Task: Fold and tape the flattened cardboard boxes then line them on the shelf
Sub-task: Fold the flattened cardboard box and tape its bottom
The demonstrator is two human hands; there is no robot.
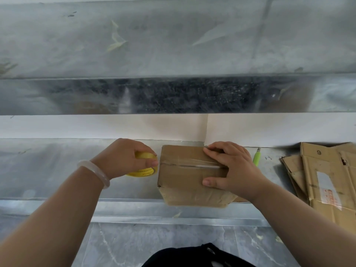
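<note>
A: Left of the box, what did you log?

B: The left hand (pixel 125 158), with a pale bracelet (pixel 94 171) on the wrist. Its fingers were curled round the yellow tape roll (pixel 143 171), which sat on the metal shelf (pixel 48 170) just left of the box. The hand hid most of the roll and the print on its rim was too small to read.

A: And the box itself?

B: The folded cardboard box (pixel 183 182) sat on the shelf with its near bottom edge over the shelf's front lip. Clear tape (pixel 192 163) ran along the top seam. I couldn't tell whether it reached the roll.

A: Right hand?

B: The right hand (pixel 231 168) lay spread on the right part of the box top, with the fingers at the far edge and the thumb at the near edge, holding nothing. It covered the seam's right end.

A: Right of the box?

B: A green cutter (pixel 256 158) lay just right of the box, its lower part hidden behind the hand. Farther right was a stack of flattened boxes (pixel 323 180), cut off by the frame. Below the box something dark (pixel 198 255) was cropped and unclear.
</note>
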